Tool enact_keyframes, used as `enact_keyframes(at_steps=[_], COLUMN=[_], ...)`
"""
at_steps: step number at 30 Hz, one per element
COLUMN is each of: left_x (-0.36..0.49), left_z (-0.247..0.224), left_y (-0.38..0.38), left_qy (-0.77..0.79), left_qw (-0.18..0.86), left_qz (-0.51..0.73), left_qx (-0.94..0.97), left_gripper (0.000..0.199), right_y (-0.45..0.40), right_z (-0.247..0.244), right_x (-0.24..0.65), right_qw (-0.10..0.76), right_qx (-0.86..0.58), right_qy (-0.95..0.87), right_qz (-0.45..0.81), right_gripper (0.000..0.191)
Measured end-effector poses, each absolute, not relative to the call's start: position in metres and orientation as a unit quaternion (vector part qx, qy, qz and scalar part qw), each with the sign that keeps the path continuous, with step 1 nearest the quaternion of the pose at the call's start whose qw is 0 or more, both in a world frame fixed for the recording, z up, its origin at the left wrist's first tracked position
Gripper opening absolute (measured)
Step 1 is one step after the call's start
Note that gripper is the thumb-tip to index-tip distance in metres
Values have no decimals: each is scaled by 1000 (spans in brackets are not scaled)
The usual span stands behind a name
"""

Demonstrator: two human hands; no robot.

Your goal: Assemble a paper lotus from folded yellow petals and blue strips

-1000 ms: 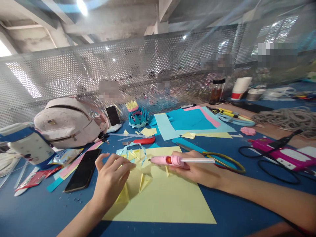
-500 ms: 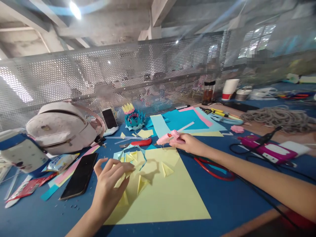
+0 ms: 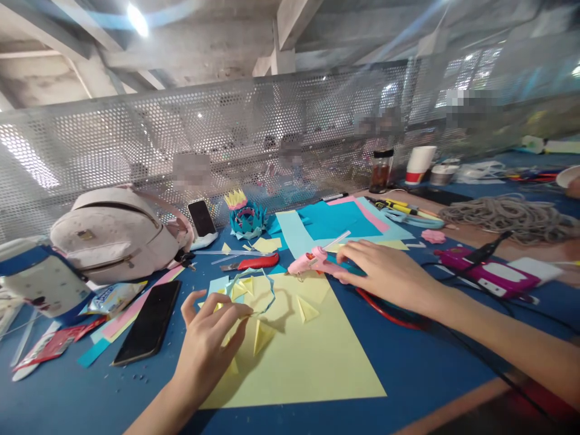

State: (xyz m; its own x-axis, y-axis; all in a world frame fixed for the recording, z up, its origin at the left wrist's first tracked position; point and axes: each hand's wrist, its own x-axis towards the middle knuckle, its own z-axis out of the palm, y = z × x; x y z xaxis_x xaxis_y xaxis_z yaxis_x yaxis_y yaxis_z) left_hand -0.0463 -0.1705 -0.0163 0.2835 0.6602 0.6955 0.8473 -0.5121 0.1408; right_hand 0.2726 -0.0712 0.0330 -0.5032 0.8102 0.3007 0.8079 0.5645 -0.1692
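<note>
My left hand [image 3: 211,332] pinches the near side of a thin light-blue paper ring [image 3: 272,290] and holds it tilted over a yellow paper sheet [image 3: 317,356]. Small folded yellow paper triangles [image 3: 307,309] lie on the sheet, some partly hidden behind my fingers. A pink glue gun [image 3: 310,261], with a clear glue stick poking out of its back, rests at the sheet's far edge. Right beside its handle is my right hand [image 3: 380,272], fingers spread and apart from the gun's body; whether the thumb still touches the handle I cannot tell.
A red utility knife [image 3: 258,261] lies beyond the sheet. Behind it stands a blue paper lotus [image 3: 248,220]. Phone [image 3: 147,323], backpack [image 3: 113,235] and mug [image 3: 43,281] occupy the left. Coloured paper [image 3: 339,219], grey rope [image 3: 512,217] and a magenta device [image 3: 489,275] are on the right.
My right hand has loosened its grip on the glue gun and drawn back to the right; the gun now lies on the table. My left hand stays nearly in place with the ring.
</note>
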Motion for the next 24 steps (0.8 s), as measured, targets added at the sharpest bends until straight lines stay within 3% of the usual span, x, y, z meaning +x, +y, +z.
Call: enact_keyframes(at_steps=[2, 5, 11, 20, 24], left_x=[-46, -45, -42, -44, -43], left_z=[-17, -16, -17, -21, -22], left_y=[-171, -172, -174, -174, -174], left_qy=[-476, -474, -463, -438, -438], left_qw=[126, 125, 141, 176, 157], left_qz=[-359, -351, -370, -362, -378], left_qx=[-793, -798, -793, -804, -800], left_gripper=[16, 17, 18, 25, 27], right_y=[-89, -107, -91, -90, -86], right_z=[36, 35, 10, -1, -5], right_x=[271, 259, 232, 215, 211], right_qw=[147, 122, 90, 92, 105], right_qx=[-449, -396, -367, -332, -335], right_qy=[-881, -907, -918, -914, -900], right_qz=[-10, 70, 119, 217, 258], right_gripper=[25, 15, 22, 5, 21])
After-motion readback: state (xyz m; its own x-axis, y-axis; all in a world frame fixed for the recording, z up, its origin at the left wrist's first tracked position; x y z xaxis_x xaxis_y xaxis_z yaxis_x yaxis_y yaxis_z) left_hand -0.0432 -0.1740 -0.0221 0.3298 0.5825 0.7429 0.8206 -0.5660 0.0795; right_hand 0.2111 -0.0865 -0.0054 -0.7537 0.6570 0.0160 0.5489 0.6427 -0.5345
